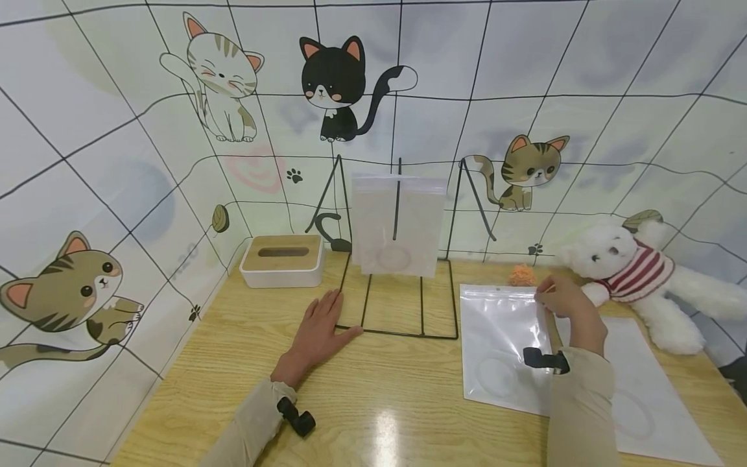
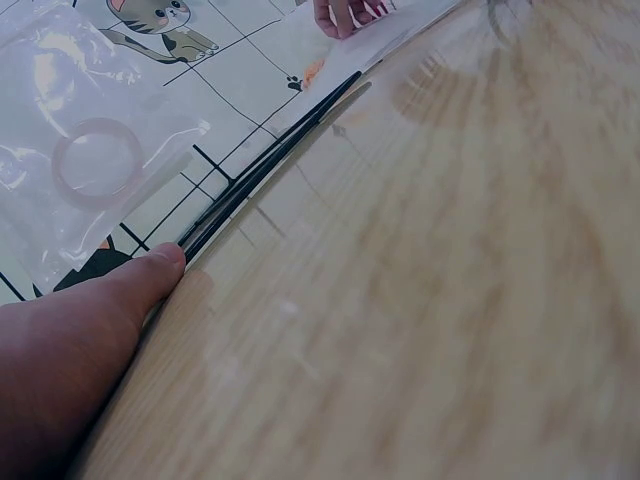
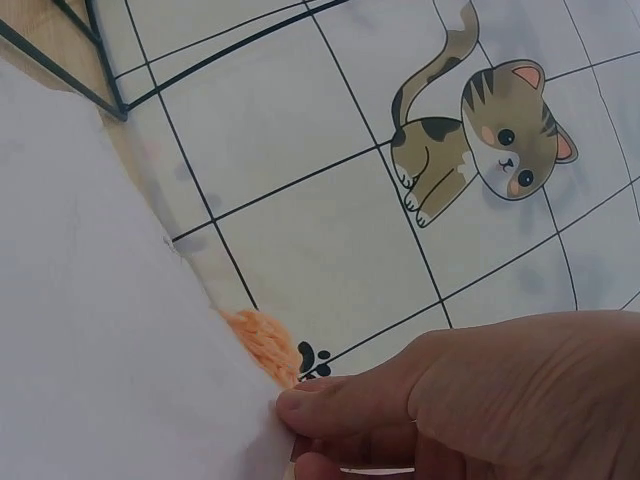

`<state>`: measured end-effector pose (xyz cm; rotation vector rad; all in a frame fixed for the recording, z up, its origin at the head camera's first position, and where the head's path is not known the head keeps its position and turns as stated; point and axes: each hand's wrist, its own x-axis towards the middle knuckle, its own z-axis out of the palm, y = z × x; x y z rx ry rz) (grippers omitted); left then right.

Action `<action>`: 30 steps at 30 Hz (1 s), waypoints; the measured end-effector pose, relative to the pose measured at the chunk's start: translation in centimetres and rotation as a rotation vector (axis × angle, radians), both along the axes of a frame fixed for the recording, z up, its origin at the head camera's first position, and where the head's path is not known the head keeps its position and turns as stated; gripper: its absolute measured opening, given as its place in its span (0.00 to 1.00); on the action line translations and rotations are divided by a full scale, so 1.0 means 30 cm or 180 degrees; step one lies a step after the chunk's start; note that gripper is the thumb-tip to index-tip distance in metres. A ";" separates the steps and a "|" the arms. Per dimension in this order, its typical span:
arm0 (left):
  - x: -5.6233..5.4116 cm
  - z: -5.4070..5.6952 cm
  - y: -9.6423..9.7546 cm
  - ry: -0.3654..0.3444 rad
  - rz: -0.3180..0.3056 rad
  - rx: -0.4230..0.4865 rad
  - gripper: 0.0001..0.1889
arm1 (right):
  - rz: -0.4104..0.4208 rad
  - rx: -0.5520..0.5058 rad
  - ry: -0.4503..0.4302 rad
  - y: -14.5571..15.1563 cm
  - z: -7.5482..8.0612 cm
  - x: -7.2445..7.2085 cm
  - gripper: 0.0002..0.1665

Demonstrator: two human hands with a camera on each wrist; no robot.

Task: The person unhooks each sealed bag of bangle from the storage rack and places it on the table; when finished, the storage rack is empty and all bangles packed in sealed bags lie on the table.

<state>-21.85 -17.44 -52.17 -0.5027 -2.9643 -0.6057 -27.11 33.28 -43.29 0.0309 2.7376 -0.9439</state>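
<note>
My right hand point(image 1: 574, 308) pinches the top right corner of a clear, white-backed zip bag point(image 1: 502, 344) between thumb and fingers. That bag has a faint round ring low on its front and is partly lifted over another white bag point(image 1: 648, 389) lying on the table. In the right wrist view its white back point(image 3: 110, 280) fills the left side. My left hand point(image 1: 318, 331) lies flat, fingers spread, at the front left of a black wire rack point(image 1: 408, 335); the thumb point(image 2: 140, 285) touches the base wire. Zip bags point(image 1: 373, 220) hang from the rack's middle prong.
A white tissue box with a wooden lid point(image 1: 283, 269) stands left of the rack. An orange fluffy lump point(image 1: 522, 275) sits behind the zip bag. At the right lies a white plush bear point(image 1: 644, 272) in a striped top. A cat-printed wall covering encloses the wooden table point(image 1: 350, 402).
</note>
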 end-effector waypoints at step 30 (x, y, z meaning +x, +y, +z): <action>-0.001 -0.004 -0.001 0.0013 0.0002 -0.0031 0.50 | 0.0102 0.0054 -0.0268 -0.034 0.007 -0.003 0.25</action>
